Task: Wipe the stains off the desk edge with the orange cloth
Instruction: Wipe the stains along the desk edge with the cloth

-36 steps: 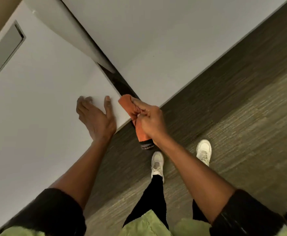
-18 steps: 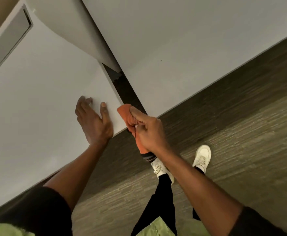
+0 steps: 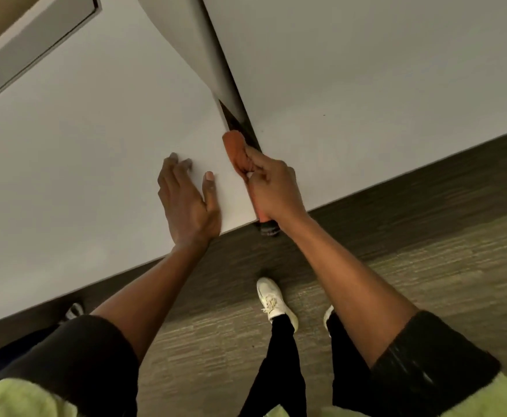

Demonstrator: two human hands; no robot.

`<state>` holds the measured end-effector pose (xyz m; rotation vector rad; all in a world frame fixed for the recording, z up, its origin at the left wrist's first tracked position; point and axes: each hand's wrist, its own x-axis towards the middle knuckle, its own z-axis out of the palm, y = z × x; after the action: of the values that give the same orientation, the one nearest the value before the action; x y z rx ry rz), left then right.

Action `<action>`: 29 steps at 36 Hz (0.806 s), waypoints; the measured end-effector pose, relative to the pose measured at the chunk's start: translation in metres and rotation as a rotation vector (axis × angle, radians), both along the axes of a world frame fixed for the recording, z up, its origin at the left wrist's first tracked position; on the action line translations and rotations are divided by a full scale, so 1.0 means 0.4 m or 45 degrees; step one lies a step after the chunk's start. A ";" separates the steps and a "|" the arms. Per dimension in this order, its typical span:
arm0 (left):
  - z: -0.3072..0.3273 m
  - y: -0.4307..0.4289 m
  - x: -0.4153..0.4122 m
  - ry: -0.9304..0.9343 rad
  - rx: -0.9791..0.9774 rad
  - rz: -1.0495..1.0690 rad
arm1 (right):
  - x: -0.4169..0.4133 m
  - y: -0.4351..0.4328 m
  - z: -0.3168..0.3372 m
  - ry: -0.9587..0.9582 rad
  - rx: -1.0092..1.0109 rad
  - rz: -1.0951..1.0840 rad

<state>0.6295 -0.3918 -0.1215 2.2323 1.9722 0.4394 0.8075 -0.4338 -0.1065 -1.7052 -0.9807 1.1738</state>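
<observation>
My right hand (image 3: 271,188) grips the orange cloth (image 3: 235,149), folded into a long wad with a dark end hanging below the wrist. The cloth presses against the right side edge of the white desk (image 3: 81,164), in the narrow dark gap between this desk and a second white desk (image 3: 351,85). My left hand (image 3: 186,200) lies flat on the desk top near its front right corner, fingers spread. No stains show on the edge from here; my right hand and the cloth cover that stretch.
A grey rounded divider (image 3: 213,52) runs up the gap between the desks. A rectangular grey cable hatch (image 3: 35,46) sits at the far left of the desk. My white shoes (image 3: 273,299) stand on the brown carpet (image 3: 396,251) below.
My right hand has slid the cloth farther up into the gap along the desk's side edge. The left hand stays flat on the top; the view has shifted closer over the desk.
</observation>
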 end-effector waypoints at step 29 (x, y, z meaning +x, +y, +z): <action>0.035 -0.008 0.021 0.003 -0.072 -0.001 | -0.007 0.050 0.011 -0.328 0.121 0.103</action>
<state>0.6379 -0.3949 -0.1074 2.2008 1.9596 0.3760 0.8047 -0.4136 -0.1020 -1.7831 -1.2518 0.9565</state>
